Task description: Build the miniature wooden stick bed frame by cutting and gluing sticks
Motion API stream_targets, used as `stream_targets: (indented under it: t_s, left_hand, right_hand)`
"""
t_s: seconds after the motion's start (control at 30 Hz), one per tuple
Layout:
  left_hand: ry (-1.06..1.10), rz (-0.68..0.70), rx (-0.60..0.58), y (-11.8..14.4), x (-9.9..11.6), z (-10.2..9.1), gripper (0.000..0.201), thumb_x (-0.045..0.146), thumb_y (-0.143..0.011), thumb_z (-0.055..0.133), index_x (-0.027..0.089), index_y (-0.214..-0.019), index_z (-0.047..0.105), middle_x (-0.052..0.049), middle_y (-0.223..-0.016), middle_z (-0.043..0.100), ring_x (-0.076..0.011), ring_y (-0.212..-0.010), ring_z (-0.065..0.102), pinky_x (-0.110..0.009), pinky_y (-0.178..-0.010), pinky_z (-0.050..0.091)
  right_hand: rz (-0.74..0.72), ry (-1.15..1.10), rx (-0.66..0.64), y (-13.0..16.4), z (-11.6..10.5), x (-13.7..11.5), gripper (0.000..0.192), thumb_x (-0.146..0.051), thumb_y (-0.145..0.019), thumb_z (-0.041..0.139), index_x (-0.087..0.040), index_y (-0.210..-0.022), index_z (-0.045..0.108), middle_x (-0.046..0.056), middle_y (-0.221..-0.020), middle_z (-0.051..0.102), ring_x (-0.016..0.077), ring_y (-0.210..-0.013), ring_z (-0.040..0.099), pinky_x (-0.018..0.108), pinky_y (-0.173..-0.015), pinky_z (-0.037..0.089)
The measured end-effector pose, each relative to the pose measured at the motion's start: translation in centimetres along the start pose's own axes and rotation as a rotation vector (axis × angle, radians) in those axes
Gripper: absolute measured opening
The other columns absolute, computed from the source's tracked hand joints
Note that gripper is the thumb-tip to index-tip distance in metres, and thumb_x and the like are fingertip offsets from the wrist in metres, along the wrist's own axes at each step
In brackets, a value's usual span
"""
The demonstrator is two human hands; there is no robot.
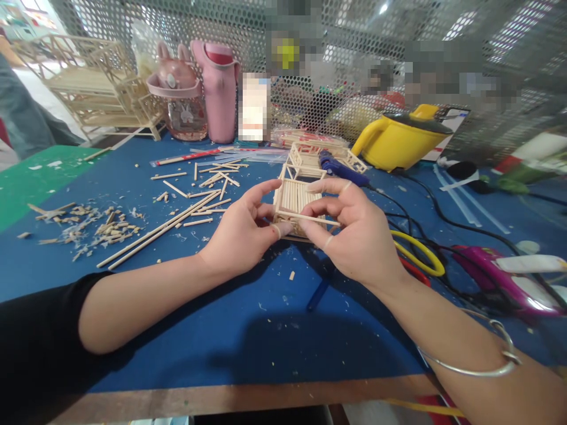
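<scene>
Near the middle of a blue work table (248, 330), a person's left hand (241, 233) and right hand (357, 233) close together on a small stick panel (296, 198), a flat raft of thin wooden sticks laid side by side, while the right thumb and forefinger pinch a single loose stick (310, 218) laid across its near edge. The left fingertips steady the panel's left end. The piece looks feather-light but brittle, its joints likely to give under a squeeze; the edges and corners, where sticks cross, seem the safest places to grip, with pressure kept light. Long sticks (155, 230) and offcuts (95, 227) litter the table's left side; a blue glue gun (341, 169) lies just behind the panel, a yellow kettle (398, 141) toward the far right edge.
</scene>
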State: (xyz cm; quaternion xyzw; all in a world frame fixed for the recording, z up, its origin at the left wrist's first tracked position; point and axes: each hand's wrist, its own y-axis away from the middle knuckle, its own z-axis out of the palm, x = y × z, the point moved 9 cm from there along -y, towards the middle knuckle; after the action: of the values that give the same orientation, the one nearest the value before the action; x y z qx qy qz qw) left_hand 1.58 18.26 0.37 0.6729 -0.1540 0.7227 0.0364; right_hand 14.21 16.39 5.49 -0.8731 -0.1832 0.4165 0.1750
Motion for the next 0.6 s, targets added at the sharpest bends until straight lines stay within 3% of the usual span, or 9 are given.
stream_targets:
  t_s: [0.27,0.47,0.53,0.6]
  left_hand:
    - [0.046,-0.006,-0.015,0.1,0.0,0.2,0.07,0.019,-0.072,0.071,0.018,-0.133,0.037,0.001,-0.081,0.064,-0.0084,-0.063,0.053,-0.022,-0.059,0.041]
    - [0.042,-0.037,0.014,0.1,0.0,0.2,0.063,0.019,-0.074,0.069,0.018,-0.13,0.04,0.002,-0.077,0.063,-0.0091,-0.064,0.055,-0.023,-0.061,0.043]
    - [0.045,-0.056,0.022,0.2,-0.1,0.2,0.063,0.021,-0.075,0.069,0.019,-0.13,0.04,0.001,-0.079,0.064,-0.0105,-0.068,0.057,-0.025,-0.066,0.045]
    - [0.042,-0.076,0.028,0.2,-0.2,0.1,0.061,0.023,-0.076,0.068,0.018,-0.13,0.039,0.001,-0.08,0.064,-0.0122,-0.073,0.059,-0.028,-0.071,0.047]
  right_hand:
    - [-0.015,-0.041,-0.007,0.1,0.2,-0.1,0.032,-0.019,-0.077,0.061,-0.021,-0.108,0.051,-0.002,-0.077,0.066,0.014,-0.07,0.064,0.027,-0.067,0.05]
    - [-0.102,-0.137,-0.169,0.2,0.5,-0.9,0.041,-0.02,-0.075,0.062,-0.021,-0.115,0.05,0.0,-0.088,0.061,0.0133,-0.076,0.061,0.028,-0.072,0.05]
    - [-0.118,-0.208,-0.124,0.0,-0.6,-0.8,0.04,-0.022,-0.079,0.058,-0.021,-0.117,0.049,0.002,-0.093,0.06,0.0156,-0.086,0.06,0.032,-0.081,0.049]
    - [-0.087,-0.228,0.008,-0.4,-2.3,0.1,0.035,-0.023,-0.083,0.053,-0.021,-0.118,0.049,0.003,-0.092,0.062,0.0162,-0.087,0.06,0.034,-0.083,0.047]
